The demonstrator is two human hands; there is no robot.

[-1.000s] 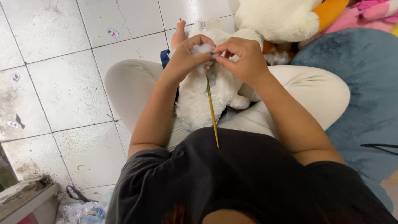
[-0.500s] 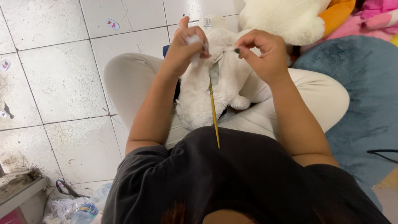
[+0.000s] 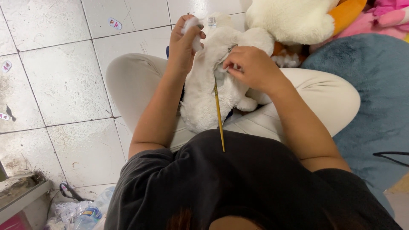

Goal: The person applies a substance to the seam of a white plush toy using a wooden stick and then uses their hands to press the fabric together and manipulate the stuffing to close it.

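Half a second back both hands were bunched together at the toy's head – by this frame they'd split. The left hand (image 3: pixel 184 42) had lifted off, fingers pinched on a tuft of white stuffing (image 3: pixel 194 26), so filling looked mid-way. The right hand (image 3: pixel 251 67) stayed closed on a thin yellow stick (image 3: pixel 219 115) poked into the seam, probably. The plush toy (image 3: pixel 213 85) – fuzzy, soft, limp – lay in the lap above glossy floor tiles (image 3: pixel 64 81).

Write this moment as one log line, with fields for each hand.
left hand: holds stuffing tuft | right hand: holds thin yellow stick at white plush toy | toy: on lap
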